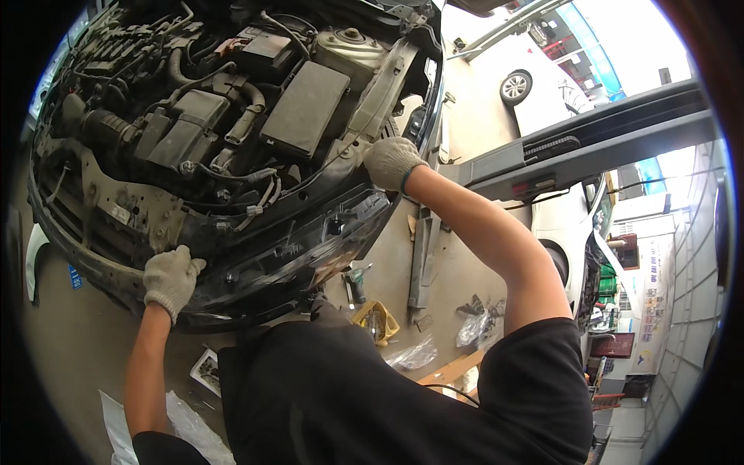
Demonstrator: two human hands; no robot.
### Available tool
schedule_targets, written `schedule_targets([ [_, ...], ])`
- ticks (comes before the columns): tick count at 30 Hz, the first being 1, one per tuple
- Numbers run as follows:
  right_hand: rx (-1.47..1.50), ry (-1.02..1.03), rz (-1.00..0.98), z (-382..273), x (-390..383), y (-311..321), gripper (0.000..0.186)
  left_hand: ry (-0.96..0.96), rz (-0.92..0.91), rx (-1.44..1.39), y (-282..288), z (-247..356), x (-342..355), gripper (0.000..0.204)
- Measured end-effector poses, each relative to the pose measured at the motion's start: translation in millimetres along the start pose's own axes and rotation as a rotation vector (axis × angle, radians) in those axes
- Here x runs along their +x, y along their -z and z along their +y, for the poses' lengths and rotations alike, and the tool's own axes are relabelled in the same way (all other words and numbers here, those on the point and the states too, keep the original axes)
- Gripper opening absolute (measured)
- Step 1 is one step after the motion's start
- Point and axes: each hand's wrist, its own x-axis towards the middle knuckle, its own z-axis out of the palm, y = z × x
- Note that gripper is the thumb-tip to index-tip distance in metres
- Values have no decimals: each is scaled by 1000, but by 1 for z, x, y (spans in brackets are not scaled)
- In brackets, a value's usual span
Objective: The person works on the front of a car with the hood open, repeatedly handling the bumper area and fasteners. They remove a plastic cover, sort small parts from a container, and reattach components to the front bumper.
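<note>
A car's dark headlight [310, 240] lies along the front corner of the open engine bay, its clear lens facing me. My left hand [172, 279], in a pale knit glove, is closed at the headlight's inner end, beside the front crossmember [116, 205]. My right hand [393, 164], gloved alike, is wrapped round its outer upper corner, next to the fender edge [387, 93]. The fingertips of both hands are partly hidden. Behind the headlight run a wiring harness [260, 203] and its connectors. Farther in sit a black rectangular box cover [306, 108] and the battery [267, 50].
By my legs on the floor are a power tool [356, 285], a yellow container of small parts [377, 324] and clear plastic wrapping [411, 355]. A white tray [205, 372] stands at lower left. A grey lift arm [422, 263] and lift post [589, 147] are at right.
</note>
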Motion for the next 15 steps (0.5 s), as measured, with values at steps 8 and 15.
schedule_targets([
  [8, 69, -38, 72, -3, -8, -11, 20, -2, 1, 23, -1, 0, 2, 36],
  [15, -67, 43, -3, 14, 3, -28, 19, 18, -62, -29, 5, 3, 8, 33],
])
